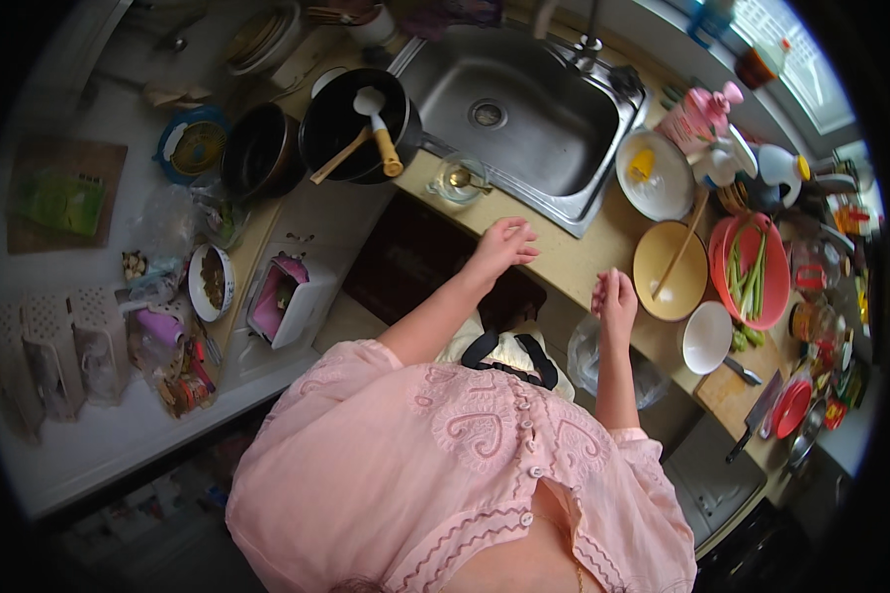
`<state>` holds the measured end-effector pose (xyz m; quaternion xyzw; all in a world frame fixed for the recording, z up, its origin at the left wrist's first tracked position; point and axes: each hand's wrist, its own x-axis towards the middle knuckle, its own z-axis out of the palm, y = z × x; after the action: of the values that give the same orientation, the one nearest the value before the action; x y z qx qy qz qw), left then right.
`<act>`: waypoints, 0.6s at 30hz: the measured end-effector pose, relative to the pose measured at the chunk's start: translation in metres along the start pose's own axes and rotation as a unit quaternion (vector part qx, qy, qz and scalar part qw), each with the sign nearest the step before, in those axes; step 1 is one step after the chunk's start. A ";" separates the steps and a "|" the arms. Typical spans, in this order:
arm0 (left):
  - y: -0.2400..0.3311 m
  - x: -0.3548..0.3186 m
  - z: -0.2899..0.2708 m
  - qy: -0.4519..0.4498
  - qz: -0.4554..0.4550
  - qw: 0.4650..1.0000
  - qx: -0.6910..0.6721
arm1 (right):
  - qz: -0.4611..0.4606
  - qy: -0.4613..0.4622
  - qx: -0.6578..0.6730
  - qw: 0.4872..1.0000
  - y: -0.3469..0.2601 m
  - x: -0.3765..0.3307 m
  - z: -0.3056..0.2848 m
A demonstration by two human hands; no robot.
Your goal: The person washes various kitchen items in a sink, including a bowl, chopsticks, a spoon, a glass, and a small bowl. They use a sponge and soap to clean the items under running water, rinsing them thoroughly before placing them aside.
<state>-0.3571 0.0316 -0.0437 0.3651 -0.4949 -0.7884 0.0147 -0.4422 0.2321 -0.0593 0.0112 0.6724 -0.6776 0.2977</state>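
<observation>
L hand (504,243) flat, fingers spread, on desk (574,259) edge just below sink (524,114). R hand (614,296) loosely curled, empty, beside yellow bowl (668,269) w/ wooden stick (684,239), right of sink; small glass bowl (459,179) at sink's left edge.

One sink (524,74), two dark pans (351,124) (257,148), one yellow bowl (667,269), one red colander (773,287), two white bowls (707,338) (653,176).

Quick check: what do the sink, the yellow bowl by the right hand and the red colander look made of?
Sink: brushed stainless steel, grey with a dull sheen. Yellow bowl: probably glazed ceramic or melamine; smooth and opaque, hard to tell which. Red colander: likely plastic, bright uniform colour.
</observation>
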 end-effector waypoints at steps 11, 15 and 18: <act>0.036 -0.023 -0.195 0.134 0.084 0.962 -0.223 | -0.093 -0.237 -0.173 0.951 -0.068 0.103 0.261; 0.065 -0.005 -0.221 0.078 0.075 0.952 -0.287 | -0.093 -0.245 -0.314 0.913 -0.074 0.144 0.314; 0.073 0.004 -0.241 0.054 0.063 0.959 -0.269 | -0.111 -0.231 -0.406 0.877 -0.073 0.144 0.341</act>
<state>-0.2424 -0.1926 -0.0471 0.3578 -0.2847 -0.8691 0.1887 -0.4593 -0.1429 -0.0205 -0.3422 0.7975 -0.3565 0.3461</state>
